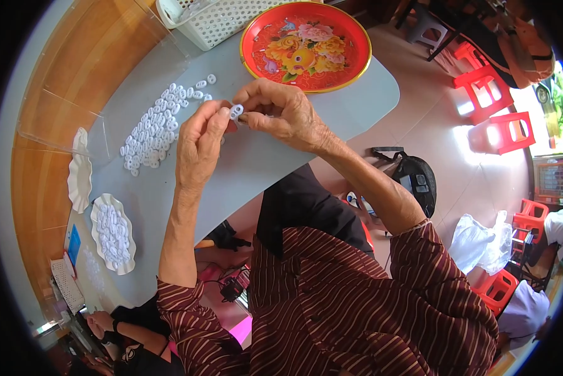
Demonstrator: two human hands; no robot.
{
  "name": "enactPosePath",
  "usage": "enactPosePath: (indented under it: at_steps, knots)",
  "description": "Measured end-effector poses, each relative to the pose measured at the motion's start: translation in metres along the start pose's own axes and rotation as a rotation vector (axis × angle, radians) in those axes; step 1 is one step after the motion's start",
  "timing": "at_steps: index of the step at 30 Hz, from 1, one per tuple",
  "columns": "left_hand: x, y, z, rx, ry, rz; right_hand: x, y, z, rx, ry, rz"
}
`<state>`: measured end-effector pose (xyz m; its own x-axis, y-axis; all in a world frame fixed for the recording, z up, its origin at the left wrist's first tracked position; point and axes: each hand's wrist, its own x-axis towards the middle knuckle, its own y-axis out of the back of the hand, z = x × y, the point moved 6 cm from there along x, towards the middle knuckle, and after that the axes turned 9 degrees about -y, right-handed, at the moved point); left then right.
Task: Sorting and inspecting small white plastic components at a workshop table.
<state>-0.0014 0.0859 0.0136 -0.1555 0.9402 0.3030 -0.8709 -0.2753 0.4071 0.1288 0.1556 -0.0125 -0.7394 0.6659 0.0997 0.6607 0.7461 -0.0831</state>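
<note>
Above the grey table [215, 197] my two hands meet over a small white oval piece with two holes [236, 112], perhaps a button. My left hand [199, 144] is closed, pinching this piece between thumb and fingers. From the right, my right hand [284, 119] is closed too, its thumb and finger bent at the piece's edge; whatever they pinch is too small to make out. Left of my hands lies a loose spread of similar white oval pieces [153, 128]. A fluted white dish [130, 266] farther left is heaped with more small white pieces.
Beyond my hands stands a round red flowered tray [256, 59], beside a white perforated basket [215, 28]. Another fluted white dish [79, 172] lies by the wooden panel. Another person's hand [96, 323] shows at lower left. Red stools [482, 94] and a black backpack [416, 182] stand on the floor.
</note>
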Motion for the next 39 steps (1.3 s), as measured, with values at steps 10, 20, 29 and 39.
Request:
enactPosePath:
  at_steps: [10, 20, 29, 39]
  knots:
    - [-0.007, -0.014, -0.002, 0.102, -0.085, 0.037, 0.000, 0.002, 0.004, -0.042, -0.008, -0.016]
    - [-0.010, -0.016, 0.003, 0.172, -0.159, 0.050, 0.000, -0.003, 0.002, -0.057, 0.008, -0.048]
    - [-0.011, -0.013, -0.007, 0.150, -0.118, 0.027, 0.001, -0.005, 0.002, -0.042, -0.005, -0.053]
    - [-0.011, -0.012, -0.011, 0.093, -0.098, 0.017, -0.002, -0.008, -0.009, -0.259, 0.082, -0.024]
